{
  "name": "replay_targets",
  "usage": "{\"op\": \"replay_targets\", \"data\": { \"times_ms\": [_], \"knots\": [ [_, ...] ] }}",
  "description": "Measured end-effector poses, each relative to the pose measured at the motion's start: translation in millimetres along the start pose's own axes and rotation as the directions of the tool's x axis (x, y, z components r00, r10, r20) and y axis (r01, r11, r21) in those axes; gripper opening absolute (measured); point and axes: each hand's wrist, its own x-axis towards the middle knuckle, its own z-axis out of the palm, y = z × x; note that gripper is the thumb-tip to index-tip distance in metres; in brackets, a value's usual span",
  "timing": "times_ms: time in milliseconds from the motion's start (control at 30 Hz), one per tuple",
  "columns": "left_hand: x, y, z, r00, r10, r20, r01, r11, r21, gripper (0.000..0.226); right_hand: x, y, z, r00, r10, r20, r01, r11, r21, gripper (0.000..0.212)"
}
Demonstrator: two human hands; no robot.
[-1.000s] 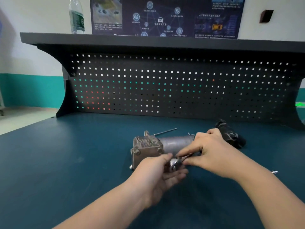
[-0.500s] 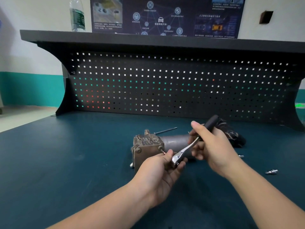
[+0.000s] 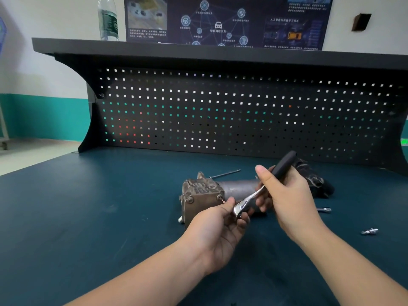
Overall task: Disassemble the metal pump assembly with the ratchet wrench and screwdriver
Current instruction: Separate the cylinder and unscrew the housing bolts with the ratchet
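Head view, mid-frame: pump (image 3: 206, 196) lying on the bench (image 3: 88, 217). Right hand (image 3: 287, 199) wrapped round the ratchet (image 3: 262, 191) handle, left hand (image 3: 218, 224) pinching its head by the corner bolt (image 3: 220, 198). Looks like seating the socket; next needs lining up square. Socket itself hidden, can't tell if engaged. Screwdriver? Maybe that thin rod (image 3: 225, 174) behind.

- A single view, worn on the person's head, looks forward and down over the counter (image 3: 88, 217).
- It sits close: both forearms enter from the bottom edge, and the left hand (image 3: 217, 230) and right hand (image 3: 287, 199) meet near mid-frame.
- The wide lens bows the pegboard (image 3: 220, 111) and shelf (image 3: 198, 50) ahead; the wall poster (image 3: 227, 21) is cut off at the top edge.
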Motion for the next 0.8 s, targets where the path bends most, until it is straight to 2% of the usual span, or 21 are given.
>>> {"op": "replay_targets", "data": {
  "times_ms": [133, 200, 233, 267, 300, 333, 367, 400, 433, 467, 500, 533, 600, 633, 800],
  "knots": [
    [-4, -1, 4, 0.999, 0.025, -0.026, -0.025, 0.999, 0.034, 0.018, -3, 1, 1, 0.999, -0.012, -0.052, 0.012, 1.000, -0.009, 0.031],
    [-7, 3, 4, 0.999, 0.026, -0.036, -0.017, 0.971, 0.240, 0.023, -6, -1, 4, 0.996, -0.039, -0.082, 0.038, 0.999, -0.012, 0.032],
    [-9, 8, 2, 0.998, 0.042, -0.043, -0.018, 0.891, 0.454, 0.027, -8, -2, 6, 0.994, -0.052, -0.098, 0.050, 0.999, -0.015, 0.033],
    [-12, 17, 0, 0.995, 0.087, -0.046, -0.032, 0.723, 0.691, 0.030, -10, -4, 9, 0.992, -0.064, -0.112, 0.062, 0.998, -0.017, 0.033],
    [-13, 30, -3, 0.983, 0.183, -0.012, -0.083, 0.500, 0.862, 0.031, -11, -7, 13, 0.989, -0.075, -0.124, 0.073, 0.997, -0.019, 0.033],
    [-13, 43, -6, 0.936, 0.349, 0.052, -0.152, 0.267, 0.952, 0.033, -13, -9, 16, 0.987, -0.086, -0.137, 0.083, 0.996, -0.023, 0.033],
    [-11, 59, -10, 0.833, 0.542, 0.111, -0.185, 0.084, 0.979, 0.035, -14, -11, 19, 0.984, -0.097, -0.151, 0.093, 0.995, -0.029, 0.032],
    [-8, 73, -15, 0.702, 0.699, 0.137, -0.185, -0.006, 0.983, 0.034, -15, -13, 22, 0.980, -0.109, -0.165, 0.104, 0.994, -0.038, 0.031],
    [-4, 83, -20, 0.593, 0.795, 0.129, -0.189, -0.018, 0.982, 0.031, -16, -14, 24, 0.976, -0.121, -0.179, 0.114, 0.992, -0.051, 0.031],
    [0, 88, -24, 0.546, 0.831, 0.105, -0.207, 0.012, 0.978, 0.028, -17, -14, 26, 0.972, -0.136, -0.193, 0.126, 0.990, -0.067, 0.030],
    [4, 88, -26, 0.562, 0.823, 0.083, -0.233, 0.061, 0.971, 0.023, -18, -14, 28, 0.966, -0.159, -0.205, 0.143, 0.986, -0.090, 0.030],
    [9, 82, -27, 0.625, 0.778, 0.067, -0.253, 0.121, 0.960, 0.021, -18, -14, 29, 0.958, -0.188, -0.217, 0.164, 0.979, -0.123, 0.030],
    [19, 62, -26, 0.768, 0.638, 0.057, -0.260, 0.230, 0.938, 0.032, -16, -15, 31, 0.943, -0.247, -0.225, 0.203, 0.958, -0.205, 0.030],
    [21, 52, -25, 0.798, 0.599, 0.064, -0.262, 0.250, 0.932, 0.038, -14, -16, 32, 0.940, -0.264, -0.215, 0.211, 0.947, -0.242, 0.030],
    [18, 42, -24, 0.810, 0.576, 0.111, -0.309, 0.257, 0.916, 0.046, 1, -17, 30, 0.968, -0.219, -0.122, 0.172, 0.934, -0.314, 0.022]
  ]
}}
